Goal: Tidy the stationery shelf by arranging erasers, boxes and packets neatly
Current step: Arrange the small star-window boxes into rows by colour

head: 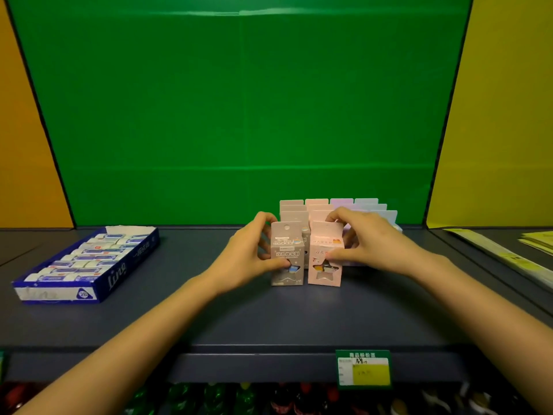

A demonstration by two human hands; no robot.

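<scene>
Two small upright boxes stand side by side at the middle of the dark shelf: a grey box and a pink box, each with a star-shaped window. My left hand grips the grey box from its left side, thumb on the front. My right hand holds the pink box from the right, thumb on its front. Behind them stand rows of similar pastel boxes, partly hidden by my hands. At the left lies a blue tray filled with several white erasers.
A green back panel closes the shelf behind, with orange and yellow panels at the sides. Yellow paper packets lie at the far right. A green price tag hangs on the shelf's front edge. Bottles show on the level below.
</scene>
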